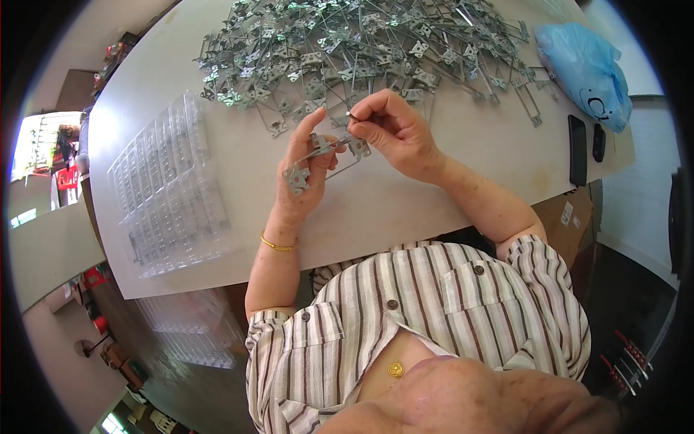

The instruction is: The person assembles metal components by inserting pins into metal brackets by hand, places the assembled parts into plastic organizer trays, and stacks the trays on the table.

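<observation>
My left hand point(300, 170) is closed around metal wire brackets point(297, 179), thin rods with small stamped plates at their ends. One plate lies against the palm side near the wrist, and others stick out toward my right hand. My right hand point(397, 137) pinches a small piece with a pale tip point(350, 114) between thumb and forefinger, just above the bracket plates; its kind is too small to make out. Beyond both hands spreads a large heap of similar metal brackets point(311, 65) on the white table point(405, 217).
Clear plastic trays point(170, 188) with rows of compartments lie on the table at the left. On the right are a blue plastic bag point(582, 65), a black phone point(577, 150) and a small dark object point(598, 142). A cardboard box point(560, 220) stands below the table's right edge.
</observation>
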The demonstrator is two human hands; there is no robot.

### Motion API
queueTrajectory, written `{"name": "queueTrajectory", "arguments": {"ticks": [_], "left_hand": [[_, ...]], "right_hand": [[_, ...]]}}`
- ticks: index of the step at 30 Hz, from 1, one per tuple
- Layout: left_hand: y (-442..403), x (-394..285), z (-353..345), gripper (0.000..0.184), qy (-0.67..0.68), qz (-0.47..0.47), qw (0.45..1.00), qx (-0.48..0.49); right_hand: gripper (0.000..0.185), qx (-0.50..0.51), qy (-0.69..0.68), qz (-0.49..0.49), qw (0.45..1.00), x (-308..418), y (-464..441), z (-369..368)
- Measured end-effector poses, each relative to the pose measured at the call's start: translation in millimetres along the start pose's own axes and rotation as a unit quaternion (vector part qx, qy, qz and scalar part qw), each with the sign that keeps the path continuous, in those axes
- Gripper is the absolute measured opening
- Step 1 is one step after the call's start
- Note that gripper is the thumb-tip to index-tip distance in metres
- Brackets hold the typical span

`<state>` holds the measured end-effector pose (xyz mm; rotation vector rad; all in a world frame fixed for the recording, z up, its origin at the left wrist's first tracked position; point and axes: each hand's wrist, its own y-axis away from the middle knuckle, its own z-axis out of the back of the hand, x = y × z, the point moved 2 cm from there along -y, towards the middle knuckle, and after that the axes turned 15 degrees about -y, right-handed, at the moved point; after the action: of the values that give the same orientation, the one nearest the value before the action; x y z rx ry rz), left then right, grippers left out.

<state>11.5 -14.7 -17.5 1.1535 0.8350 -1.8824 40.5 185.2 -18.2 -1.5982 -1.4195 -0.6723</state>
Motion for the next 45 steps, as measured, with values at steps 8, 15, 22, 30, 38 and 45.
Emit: {"name": "queueTrajectory", "arguments": {"ticks": [8,15,22,30,38,45], "left_hand": [[-2.5,-0.4,3.8,0.045,-0.085,-0.113,0.990,-0.016],[-2.4,7.2,4.0,0.061,-0.034,-0.121,0.992,-0.034],[-4.6,10.7,6.5,0.040,-0.015,-0.141,0.990,-0.025],[-4.3,1.3,23.8,0.059,-0.161,-0.111,0.974,-0.113],[-13.6,6.7,28.2,0.072,-0.190,-0.062,0.974,-0.109],[-14.8,20.7,31.1,0.061,-0.382,-0.103,0.900,-0.185]], "right_hand": [[0.019,0.042,0.018,0.059,0.997,-1.9,3.2,-2.3],[0.021,0.055,0.001,0.057,0.997,-2.9,4.2,-2.7],[0.021,0.069,-0.019,0.063,0.995,6.0,2.4,-2.5],[0.020,0.065,-0.026,0.040,0.997,6.6,-0.2,0.4],[0.018,0.009,-0.008,0.059,0.998,1.3,-6.7,8.5],[0.018,-0.014,0.021,0.070,0.997,5.3,-10.6,14.9]]}}
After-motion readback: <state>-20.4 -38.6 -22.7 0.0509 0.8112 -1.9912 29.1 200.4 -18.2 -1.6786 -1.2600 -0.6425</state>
